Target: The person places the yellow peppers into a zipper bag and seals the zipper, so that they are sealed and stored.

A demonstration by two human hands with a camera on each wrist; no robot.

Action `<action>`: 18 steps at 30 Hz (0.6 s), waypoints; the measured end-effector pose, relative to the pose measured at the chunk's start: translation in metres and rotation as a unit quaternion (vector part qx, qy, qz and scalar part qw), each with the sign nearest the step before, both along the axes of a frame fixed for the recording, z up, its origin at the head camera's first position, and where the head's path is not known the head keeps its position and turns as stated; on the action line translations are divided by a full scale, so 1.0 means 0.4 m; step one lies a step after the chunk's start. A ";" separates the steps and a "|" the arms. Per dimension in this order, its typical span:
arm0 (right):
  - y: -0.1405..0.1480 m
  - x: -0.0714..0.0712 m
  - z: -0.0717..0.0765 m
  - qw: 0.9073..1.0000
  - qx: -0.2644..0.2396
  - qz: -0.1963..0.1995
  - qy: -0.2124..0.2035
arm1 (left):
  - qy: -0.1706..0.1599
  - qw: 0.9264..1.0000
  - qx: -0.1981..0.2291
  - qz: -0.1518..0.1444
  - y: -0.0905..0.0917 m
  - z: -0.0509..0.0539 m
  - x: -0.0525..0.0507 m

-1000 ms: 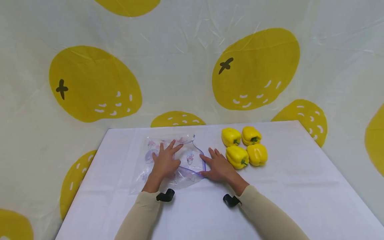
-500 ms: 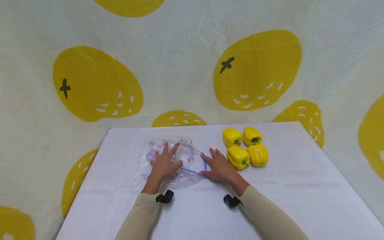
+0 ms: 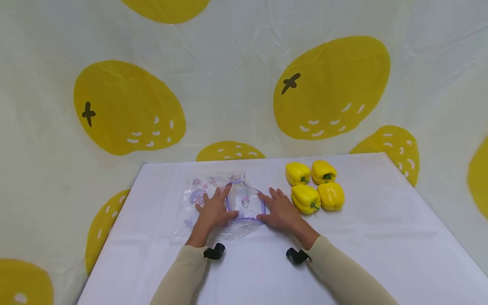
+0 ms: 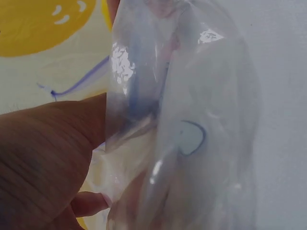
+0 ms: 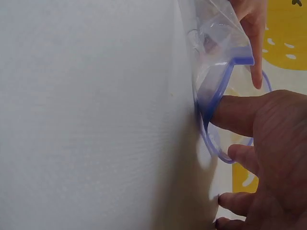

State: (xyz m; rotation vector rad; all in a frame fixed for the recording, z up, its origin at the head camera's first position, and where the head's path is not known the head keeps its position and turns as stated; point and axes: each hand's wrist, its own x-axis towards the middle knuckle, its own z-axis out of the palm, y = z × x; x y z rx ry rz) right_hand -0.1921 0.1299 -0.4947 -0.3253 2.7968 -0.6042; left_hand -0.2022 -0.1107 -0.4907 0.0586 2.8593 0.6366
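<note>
A clear plastic zip bag (image 3: 193, 217) with pink and purple prints lies on the white table, its purple-edged mouth (image 3: 248, 219) spread toward the right. My left hand (image 3: 213, 212) rests on the bag with fingers spread, index finger and thumb along the near-left side of the mouth. At the mouth's right edge, my right hand (image 3: 283, 213) presses with thumb and fingers extended. The right wrist view shows that thumb against the purple zip strip (image 5: 218, 93). Wrinkled bag film (image 4: 211, 91) fills much of the left wrist view and hides part of the left hand.
Several yellow bell peppers (image 3: 306, 198) sit in a cluster just beyond and right of my right hand. The white table (image 3: 381, 237) ends at a back edge, where a curtain (image 3: 228, 93) with yellow fruit prints hangs.
The bag's mouth has changed from a pointed shape to a squarer, wider one. My left hand has shifted slightly while drawing its edge; the right hand stays nearly in place.
</note>
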 end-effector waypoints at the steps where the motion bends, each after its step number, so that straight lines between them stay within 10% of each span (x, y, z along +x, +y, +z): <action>1: 0.000 0.000 0.001 1.000 -0.002 0.000 0.000 | 0.000 1.000 -0.002 0.000 0.002 -0.001 0.000; 18: 0.060 0.056 0.102 0.985 -0.113 -0.102 0.083 | -0.015 1.000 0.000 0.000 0.010 0.014 -0.002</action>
